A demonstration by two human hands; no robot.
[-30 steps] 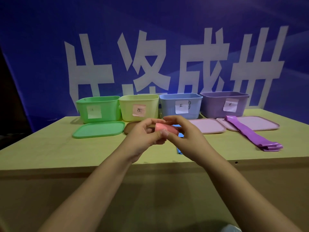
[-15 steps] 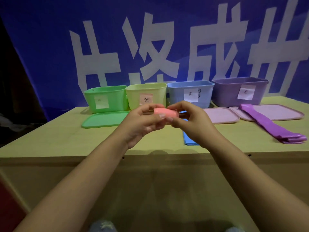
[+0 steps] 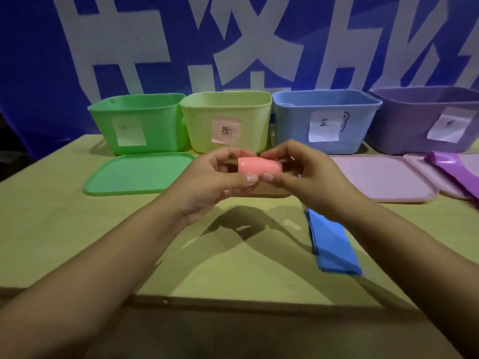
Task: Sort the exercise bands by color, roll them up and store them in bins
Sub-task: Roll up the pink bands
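Both hands hold a rolled pink band in the air above the table, in front of the yellow-green bin: the left hand and right hand each pinch an end between curled fingers and thumb. Each of the four bins carries a paper label with handwriting too blurred to read. A blue band lies flat on the table below the right wrist.

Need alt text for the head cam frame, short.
Two hands, left hand and right hand, hold a rolled pink band above a table. Behind stand green, yellow, blue and purple bins; a flat blue band lies at right.
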